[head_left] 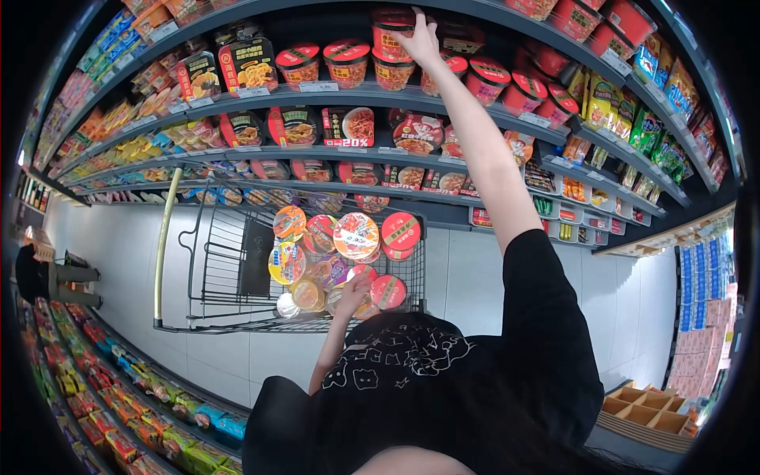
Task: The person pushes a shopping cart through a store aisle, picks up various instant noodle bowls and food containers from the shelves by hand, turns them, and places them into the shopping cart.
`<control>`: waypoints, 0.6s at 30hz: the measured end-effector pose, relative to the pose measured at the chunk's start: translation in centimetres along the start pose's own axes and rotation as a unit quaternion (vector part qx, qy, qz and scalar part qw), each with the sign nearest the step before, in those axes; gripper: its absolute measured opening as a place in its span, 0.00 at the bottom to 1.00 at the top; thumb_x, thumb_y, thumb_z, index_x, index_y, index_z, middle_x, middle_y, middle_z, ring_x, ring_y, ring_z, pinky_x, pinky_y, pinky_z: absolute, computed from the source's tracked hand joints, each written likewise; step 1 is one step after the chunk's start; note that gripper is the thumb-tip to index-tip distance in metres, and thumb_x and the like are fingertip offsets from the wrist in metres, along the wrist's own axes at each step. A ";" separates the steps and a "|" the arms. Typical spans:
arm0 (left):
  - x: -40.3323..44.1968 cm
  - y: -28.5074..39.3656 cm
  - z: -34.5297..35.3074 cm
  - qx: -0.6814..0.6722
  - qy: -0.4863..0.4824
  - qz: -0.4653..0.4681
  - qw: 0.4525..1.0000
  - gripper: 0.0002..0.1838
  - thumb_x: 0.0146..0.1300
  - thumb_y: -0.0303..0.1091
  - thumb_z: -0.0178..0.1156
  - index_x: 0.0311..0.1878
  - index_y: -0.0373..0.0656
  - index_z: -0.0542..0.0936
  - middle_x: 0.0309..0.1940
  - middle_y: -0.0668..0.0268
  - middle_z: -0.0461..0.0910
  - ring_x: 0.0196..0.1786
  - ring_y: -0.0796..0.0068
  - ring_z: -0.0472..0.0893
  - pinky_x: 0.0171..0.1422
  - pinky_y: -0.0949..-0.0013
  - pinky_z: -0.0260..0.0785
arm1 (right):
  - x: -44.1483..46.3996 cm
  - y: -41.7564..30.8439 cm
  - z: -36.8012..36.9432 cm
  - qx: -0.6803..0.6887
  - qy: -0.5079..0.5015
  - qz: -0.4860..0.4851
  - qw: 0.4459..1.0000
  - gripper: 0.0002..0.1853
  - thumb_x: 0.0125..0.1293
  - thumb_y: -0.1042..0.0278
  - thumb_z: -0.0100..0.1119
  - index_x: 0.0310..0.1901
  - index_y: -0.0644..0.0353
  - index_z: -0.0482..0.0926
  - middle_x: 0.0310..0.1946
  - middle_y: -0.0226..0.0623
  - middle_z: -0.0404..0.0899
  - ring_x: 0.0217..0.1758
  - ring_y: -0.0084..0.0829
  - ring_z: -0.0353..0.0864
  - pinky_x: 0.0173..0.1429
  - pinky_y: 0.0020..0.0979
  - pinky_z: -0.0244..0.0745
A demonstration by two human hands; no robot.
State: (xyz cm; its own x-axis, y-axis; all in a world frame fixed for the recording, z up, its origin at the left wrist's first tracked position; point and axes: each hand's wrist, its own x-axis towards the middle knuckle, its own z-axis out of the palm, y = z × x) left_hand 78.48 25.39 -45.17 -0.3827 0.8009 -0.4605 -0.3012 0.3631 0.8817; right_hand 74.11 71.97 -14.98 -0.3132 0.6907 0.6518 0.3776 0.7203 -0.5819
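Observation:
At the upper shelf, my right hand (421,39) is closed around the side of a red-lidded instant noodle cup (387,28). Directly beneath that cup is another instant noodle cup (393,73), standing on the shelf. Low over the shopping cart, my left hand (353,296) has its fingers stretched forward, loosely apart, beside a red-lidded noodle cup (388,292); whether it touches a cup is unclear. Inside the wire cart (207,273) lie several noodle cups and bowls, among them a white-and-orange lidded bowl (356,235) and a red-lidded one (400,230).
Curved by the lens, shelves (317,92) of packaged noodles run across the front. Black boxed meals (247,65) stand left of the cups. Snack racks (134,388) line the lower left, where another person (59,273) stands. A wooden divided bin (645,410) sits at right.

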 end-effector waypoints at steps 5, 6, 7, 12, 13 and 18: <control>0.4 -0.8 1.1 0.016 -0.007 0.052 0.999 0.20 0.55 0.27 0.53 0.53 0.38 0.69 0.41 0.63 0.75 0.40 0.79 0.74 0.41 0.79 0.66 | 1.9 2.7 3.0 -0.067 -0.114 0.037 0.991 0.45 0.43 0.51 0.67 0.60 0.52 0.52 0.48 0.57 0.66 0.53 0.53 0.67 0.54 0.42 0.66; 0.5 -0.8 1.2 0.041 -0.017 0.032 0.998 0.20 0.56 0.29 0.53 0.54 0.41 0.68 0.43 0.62 0.75 0.42 0.78 0.75 0.43 0.77 0.67 | 1.4 2.3 3.1 -0.048 -0.119 0.073 0.989 0.44 0.43 0.52 0.67 0.60 0.53 0.52 0.49 0.57 0.65 0.52 0.52 0.68 0.54 0.42 0.66; 0.5 -0.9 1.3 0.067 -0.026 0.013 0.997 0.21 0.56 0.30 0.53 0.55 0.44 0.67 0.45 0.61 0.74 0.44 0.77 0.75 0.46 0.75 0.68 | 1.1 1.9 3.2 -0.051 -0.108 0.083 0.989 0.42 0.44 0.54 0.67 0.59 0.52 0.53 0.49 0.57 0.64 0.51 0.54 0.69 0.53 0.43 0.67; -0.5 0.7 2.2 0.009 -0.024 0.010 1.000 0.21 0.55 0.28 0.54 0.54 0.41 0.69 0.45 0.62 0.75 0.45 0.77 0.75 0.47 0.76 0.68 | 0.6 1.5 2.8 -0.053 -0.113 0.092 0.988 0.40 0.47 0.56 0.65 0.59 0.48 0.52 0.49 0.57 0.63 0.49 0.56 0.70 0.51 0.44 0.68; -0.5 0.9 2.4 -0.016 -0.009 -0.006 1.000 0.20 0.53 0.25 0.56 0.52 0.37 0.70 0.44 0.61 0.75 0.46 0.75 0.75 0.50 0.75 0.68 | 0.7 1.8 2.9 -0.058 -0.113 0.089 0.988 0.40 0.47 0.56 0.65 0.59 0.47 0.51 0.49 0.57 0.63 0.49 0.56 0.70 0.51 0.44 0.68; 0.2 0.0 2.1 -0.007 -0.013 0.012 1.000 0.20 0.54 0.24 0.55 0.52 0.37 0.70 0.43 0.62 0.76 0.45 0.77 0.75 0.49 0.75 0.67 | 1.0 2.4 3.1 -0.062 -0.115 0.065 0.989 0.41 0.48 0.56 0.64 0.59 0.47 0.49 0.49 0.58 0.63 0.50 0.58 0.69 0.51 0.45 0.68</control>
State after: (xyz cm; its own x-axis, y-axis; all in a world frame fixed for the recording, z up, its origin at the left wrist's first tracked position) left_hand 80.24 26.60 -45.03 -0.3672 0.8218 -0.4357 -0.3040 0.3367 0.8912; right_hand 72.03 74.59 -17.22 -0.4393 0.7839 0.4388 0.5276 0.6204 -0.5803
